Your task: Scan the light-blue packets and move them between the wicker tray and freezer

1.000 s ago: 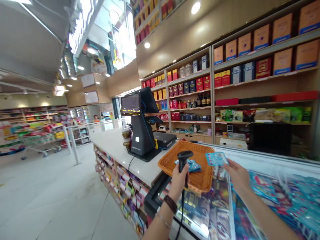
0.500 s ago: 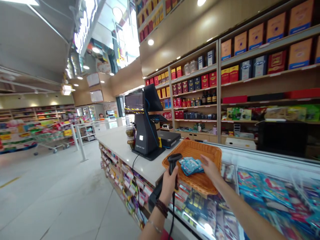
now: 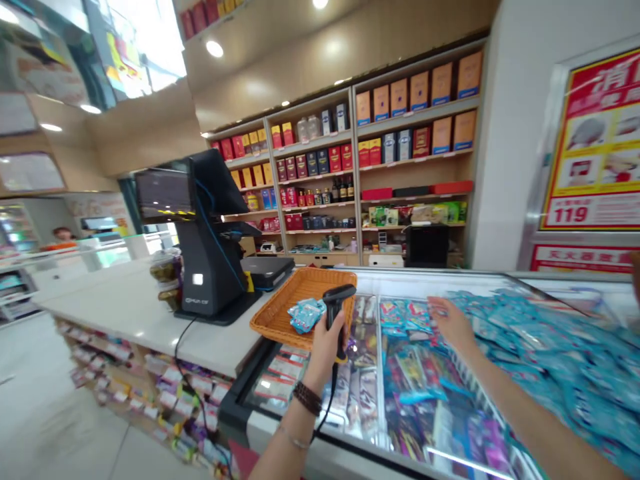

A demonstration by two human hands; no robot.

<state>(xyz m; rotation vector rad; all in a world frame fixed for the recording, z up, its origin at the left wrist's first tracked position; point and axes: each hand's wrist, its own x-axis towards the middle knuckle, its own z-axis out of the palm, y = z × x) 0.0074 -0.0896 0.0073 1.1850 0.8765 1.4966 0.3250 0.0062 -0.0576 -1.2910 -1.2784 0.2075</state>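
My left hand (image 3: 325, 340) is wrapped round the handle of a black barcode scanner (image 3: 337, 293), held upright with its cord hanging down. Behind the scanner, an orange wicker basket (image 3: 280, 293) holds several blue packets (image 3: 305, 315). Over the glass-topped freezer, my right hand (image 3: 453, 325) is open with nothing in it, its fingers loosely bent and pointing left. Beside it lies a large heap of blue packets (image 3: 540, 340). More blue packets (image 3: 400, 316) show just left of its fingertips, among colourful wrapped goods.
A black checkout terminal (image 3: 205, 233) stands on the white counter (image 3: 115, 293), with jars (image 3: 167, 273) beside it. The freezer's frame (image 3: 285, 433) runs along the front. Boxed goods fill the back shelves (image 3: 357, 173). Another person (image 3: 63, 235) is far off at the left.
The view has swung right. My right hand has left the basket and moved right, over the freezer near the packet heap. My left hand keeps the scanner, now in front of the basket's right side.
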